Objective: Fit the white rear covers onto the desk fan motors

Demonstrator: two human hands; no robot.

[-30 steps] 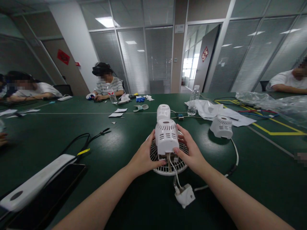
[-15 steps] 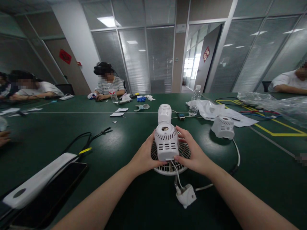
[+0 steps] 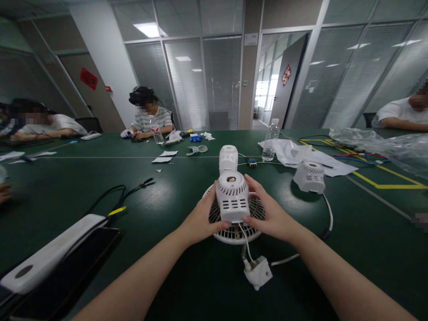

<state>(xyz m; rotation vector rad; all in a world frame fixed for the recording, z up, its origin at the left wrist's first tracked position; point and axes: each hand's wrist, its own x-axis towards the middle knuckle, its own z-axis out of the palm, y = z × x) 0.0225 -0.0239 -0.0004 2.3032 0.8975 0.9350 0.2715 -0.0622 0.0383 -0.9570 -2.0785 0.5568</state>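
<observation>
Between my two hands is a white fan motor housing (image 3: 233, 196), with vent slots and a round hole on top. My left hand (image 3: 204, 215) is closed round its left side, thumb at the lower edge. My right hand (image 3: 265, 208) grips the right side in the same way. Under the housing lies a round white fan grille (image 3: 227, 233). A white cable runs from the housing down to a small white plastic part (image 3: 258, 273) on the table. Just behind stands a second white housing (image 3: 228, 157).
Another white housing (image 3: 310, 177) sits to the right, by crumpled white plastic (image 3: 290, 151) and a clear bottle (image 3: 270, 140). At left lie a phone (image 3: 67, 272), a white power bank-like block (image 3: 56, 252) and black cables (image 3: 123, 196). Other people sit round the green table (image 3: 160, 276).
Both hands stay on the housing and barely move. More of the grille's left rim shows beside my left hand. The whole view has shifted slightly.
</observation>
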